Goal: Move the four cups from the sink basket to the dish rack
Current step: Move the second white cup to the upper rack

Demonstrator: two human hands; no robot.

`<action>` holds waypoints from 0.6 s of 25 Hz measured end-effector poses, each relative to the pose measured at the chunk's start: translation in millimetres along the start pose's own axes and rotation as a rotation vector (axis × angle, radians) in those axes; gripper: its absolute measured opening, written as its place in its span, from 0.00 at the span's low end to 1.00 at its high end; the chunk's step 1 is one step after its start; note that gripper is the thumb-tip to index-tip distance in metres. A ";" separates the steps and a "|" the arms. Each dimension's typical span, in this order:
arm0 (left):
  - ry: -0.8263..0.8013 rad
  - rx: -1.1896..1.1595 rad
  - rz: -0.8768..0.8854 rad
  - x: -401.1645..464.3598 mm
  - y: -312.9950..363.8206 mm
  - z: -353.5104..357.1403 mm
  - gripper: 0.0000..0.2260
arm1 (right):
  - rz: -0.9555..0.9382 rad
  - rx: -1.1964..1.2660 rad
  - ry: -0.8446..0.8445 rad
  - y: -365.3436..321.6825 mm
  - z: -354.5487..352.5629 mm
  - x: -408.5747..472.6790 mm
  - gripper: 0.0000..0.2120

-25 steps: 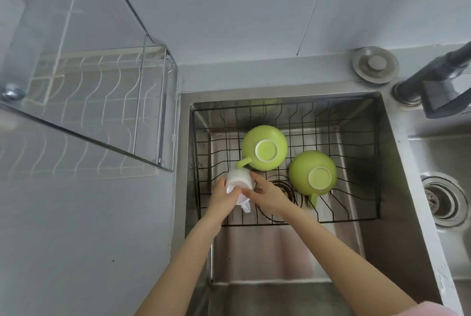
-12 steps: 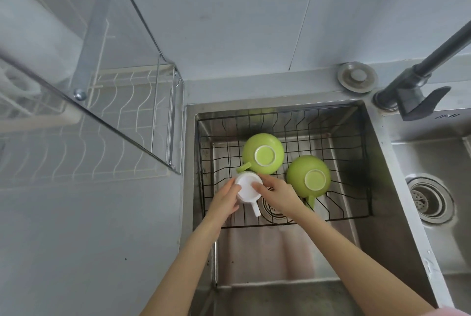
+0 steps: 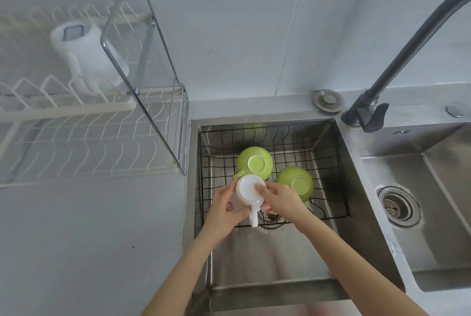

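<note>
Over sink basket, both hands gripping white cup

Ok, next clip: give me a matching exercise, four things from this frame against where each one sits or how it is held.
Things:
1. white cup
2. rear green cup
3. white mug
4. faucet

Places:
A. already on the dish rack, upper tier
B. upside down in the sink basket, its handle beside the held cup
C. in the grip of the left hand and right hand
D. mounted on the rim between the two basins

Pairs: 1-C, 2-B, 3-A, 4-D
</note>
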State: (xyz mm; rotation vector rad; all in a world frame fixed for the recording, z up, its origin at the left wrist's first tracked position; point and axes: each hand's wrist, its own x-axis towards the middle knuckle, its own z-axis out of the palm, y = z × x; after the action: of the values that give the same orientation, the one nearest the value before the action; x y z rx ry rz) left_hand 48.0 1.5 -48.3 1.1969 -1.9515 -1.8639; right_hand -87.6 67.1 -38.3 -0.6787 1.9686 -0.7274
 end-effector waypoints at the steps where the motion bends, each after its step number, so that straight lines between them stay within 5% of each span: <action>1: 0.037 0.015 0.016 -3.2 1.6 0.2 0.29 | -0.017 0.012 0.018 -3.5 0.1 -6.2 0.17; 7: 0.111 0.053 0.120 -25.5 15.8 -5.2 0.28 | -0.119 0.017 0.074 -10.1 -10.1 -38.4 0.21; 15: 0.106 0.071 0.239 -56.1 42.3 -10.9 0.26 | -0.509 -0.191 0.152 -12.4 -28.0 -84.1 0.18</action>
State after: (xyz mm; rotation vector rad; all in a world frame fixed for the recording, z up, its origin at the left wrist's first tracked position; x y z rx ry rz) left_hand 74.3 25.0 13.5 1.0072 -2.0168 -1.5945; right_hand -72.9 124.0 29.2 -1.3021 2.0385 -0.9181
